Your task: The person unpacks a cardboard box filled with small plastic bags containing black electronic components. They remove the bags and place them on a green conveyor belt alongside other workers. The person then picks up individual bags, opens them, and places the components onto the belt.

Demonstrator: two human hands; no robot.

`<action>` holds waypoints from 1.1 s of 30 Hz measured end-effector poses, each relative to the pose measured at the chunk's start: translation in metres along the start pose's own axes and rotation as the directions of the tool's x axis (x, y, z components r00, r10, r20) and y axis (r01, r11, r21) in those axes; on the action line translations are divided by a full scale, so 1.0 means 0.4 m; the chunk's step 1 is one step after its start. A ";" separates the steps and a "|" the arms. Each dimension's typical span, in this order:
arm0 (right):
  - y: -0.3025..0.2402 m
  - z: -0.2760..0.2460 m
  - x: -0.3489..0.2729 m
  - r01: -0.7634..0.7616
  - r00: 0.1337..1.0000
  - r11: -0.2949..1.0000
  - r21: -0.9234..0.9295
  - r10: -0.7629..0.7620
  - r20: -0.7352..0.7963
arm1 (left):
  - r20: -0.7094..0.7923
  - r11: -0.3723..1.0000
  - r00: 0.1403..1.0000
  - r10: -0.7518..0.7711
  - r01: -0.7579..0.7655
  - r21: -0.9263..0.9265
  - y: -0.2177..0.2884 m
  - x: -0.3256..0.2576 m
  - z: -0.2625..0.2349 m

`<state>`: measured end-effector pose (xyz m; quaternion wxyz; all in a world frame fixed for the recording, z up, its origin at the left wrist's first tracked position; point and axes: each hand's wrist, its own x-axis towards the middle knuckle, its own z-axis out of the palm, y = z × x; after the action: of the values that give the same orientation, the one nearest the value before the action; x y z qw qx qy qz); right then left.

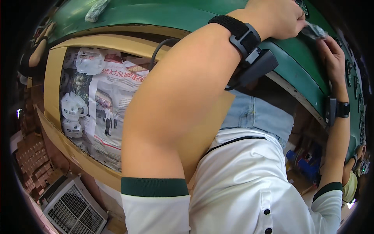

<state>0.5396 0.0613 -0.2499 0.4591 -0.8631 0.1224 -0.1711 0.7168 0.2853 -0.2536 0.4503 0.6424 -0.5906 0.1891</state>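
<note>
At the upper right, over the green work surface [300, 58], a small clear plastic bag [314, 31] stretches between my two hands. My left hand [281, 18] reaches far across and pinches the bag's left end, its fingertips partly hidden. On the other end, the thumb and fingers of my right hand [333, 55] close. What the bag contains is too small to make out. Just beyond my left hand lies a small dark part [302, 6]. Each wrist wears a black strap with a dark device [255, 64].
Left of me stands an open cardboard box [54, 87] holding newspaper [113, 105] and several plastic-wrapped bundles [73, 106]. Another wrapped piece [96, 10] lies on the green surface. Dark parts [348, 74] line its right side. Other people's arms [38, 50] show at both edges.
</note>
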 end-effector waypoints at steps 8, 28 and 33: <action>-0.041 -0.003 -0.029 0.063 0.990 0.991 0.119 -0.047 -0.135 | -0.024 0.995 0.998 -0.065 0.066 0.073 0.028 0.004 -0.014; -0.142 0.008 -0.033 -0.002 0.998 0.956 0.293 -0.018 0.064 | -0.035 0.997 0.998 -0.059 0.061 0.056 0.081 0.046 -0.079; -0.119 0.035 -0.034 0.099 0.994 0.991 0.092 -0.103 0.038 | 0.020 0.997 0.997 0.071 -0.070 -0.035 0.095 0.051 -0.067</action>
<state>0.5354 0.1031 -0.2198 0.4909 -0.8500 0.0607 -0.1810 0.6938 0.2986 -0.2103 0.4480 0.6153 -0.6208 0.1878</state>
